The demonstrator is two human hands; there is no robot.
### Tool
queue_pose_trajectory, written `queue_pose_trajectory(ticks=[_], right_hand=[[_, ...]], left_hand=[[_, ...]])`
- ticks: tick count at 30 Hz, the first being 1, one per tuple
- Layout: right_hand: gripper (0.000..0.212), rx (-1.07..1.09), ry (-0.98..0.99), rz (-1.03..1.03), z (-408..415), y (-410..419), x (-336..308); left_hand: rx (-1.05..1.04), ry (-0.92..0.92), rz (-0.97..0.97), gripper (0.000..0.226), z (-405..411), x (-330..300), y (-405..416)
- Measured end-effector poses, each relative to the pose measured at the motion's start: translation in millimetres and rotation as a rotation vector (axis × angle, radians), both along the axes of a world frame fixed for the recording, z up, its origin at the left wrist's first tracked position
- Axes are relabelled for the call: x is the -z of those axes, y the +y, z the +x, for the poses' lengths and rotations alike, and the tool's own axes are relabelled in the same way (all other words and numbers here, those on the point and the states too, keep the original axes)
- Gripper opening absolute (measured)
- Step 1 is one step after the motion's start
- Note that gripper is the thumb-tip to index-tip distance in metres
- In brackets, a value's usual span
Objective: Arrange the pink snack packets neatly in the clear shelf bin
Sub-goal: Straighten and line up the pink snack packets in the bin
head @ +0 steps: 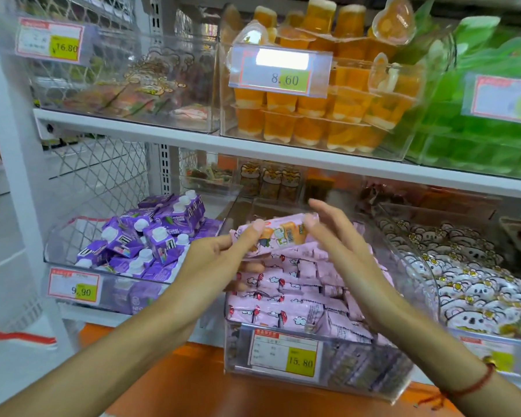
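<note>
Left hand (223, 260) pinches one end of a pink snack packet (278, 236), thumb on top, fingers curled beneath. Right hand (340, 245) touches the packet's other end with nearly straight, spread fingers; its grip is not closed round it. Packet is held level just above the clear shelf bin (283, 350), which holds rows of pink packets (298, 299). Price tag (285, 355) on the bin front reads 15.80. Purple cartons (151, 242) fill the bin to the left.
</note>
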State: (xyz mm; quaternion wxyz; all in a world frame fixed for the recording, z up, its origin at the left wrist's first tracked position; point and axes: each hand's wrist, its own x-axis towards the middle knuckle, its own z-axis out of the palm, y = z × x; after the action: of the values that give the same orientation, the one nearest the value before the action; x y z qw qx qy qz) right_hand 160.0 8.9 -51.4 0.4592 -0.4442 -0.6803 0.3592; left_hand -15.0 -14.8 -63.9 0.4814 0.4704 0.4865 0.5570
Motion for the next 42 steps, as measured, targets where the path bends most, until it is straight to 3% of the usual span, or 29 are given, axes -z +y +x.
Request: queue_pose_trajectory(ticks=[2, 5, 10, 14, 17, 22, 25, 30, 34, 39, 42], right_hand=[[0.050, -0.023, -0.283, 0.291, -1.6, -3.6, 3.1], [0.041, 0.073, -0.641, 0.654, -4.6, -4.9, 7.4], [0.040, -0.136, -0.551, 0.600, 0.1, -1.6, 9.6], [0.029, 0.132, -0.610, 0.767, 17.4, 25.1, 7.2], [0.034, 0.176, -0.473, 0.540, 28.7, 51.8, 6.4], [0.043, 0.216, -0.277, 0.315, 24.8, 96.8, 11.6], [0.047, 0.247, -0.289, 0.280, 15.4, 119.0, 14.7], [0.050, 0.131, -0.529, 0.169, 0.6, 142.2, 8.3], [0.051, 0.104, -0.338, 0.030, -16.6, 148.8, 7.5], [0.054, 0.235, -0.173, 0.001, -6.3, 153.3, 12.4], [0.055, 0.292, -0.017, -0.023, 6.8, 157.0, 16.8]], left_hand=[[0.014, 0.050, -0.013, 0.039, 1.9, 0.1, -1.8], [-0.007, 0.218, 0.139, 0.040, 0.8, 2.6, -1.6], [0.080, 0.326, 0.348, 0.038, -2.1, 9.5, 1.0], [-0.056, 0.326, 0.370, 0.034, -7.5, 12.3, 4.7], [-0.188, 0.431, 0.383, 0.036, -18.4, 18.0, 10.4], [-0.133, 0.494, 0.195, 0.042, -19.9, 30.9, 15.9], [-0.098, 0.503, 0.172, 0.031, -18.0, 33.6, 17.0], [-0.092, 0.464, 0.159, 0.017, -20.5, 34.9, 20.3], [-0.126, 0.465, 0.205, 0.014, -21.0, 35.6, 23.5], [-0.081, 0.813, 0.495, 0.021, -18.9, 13.5, 58.1], [0.047, 1.080, 0.451, 0.029, -8.3, -3.4, 111.6]])
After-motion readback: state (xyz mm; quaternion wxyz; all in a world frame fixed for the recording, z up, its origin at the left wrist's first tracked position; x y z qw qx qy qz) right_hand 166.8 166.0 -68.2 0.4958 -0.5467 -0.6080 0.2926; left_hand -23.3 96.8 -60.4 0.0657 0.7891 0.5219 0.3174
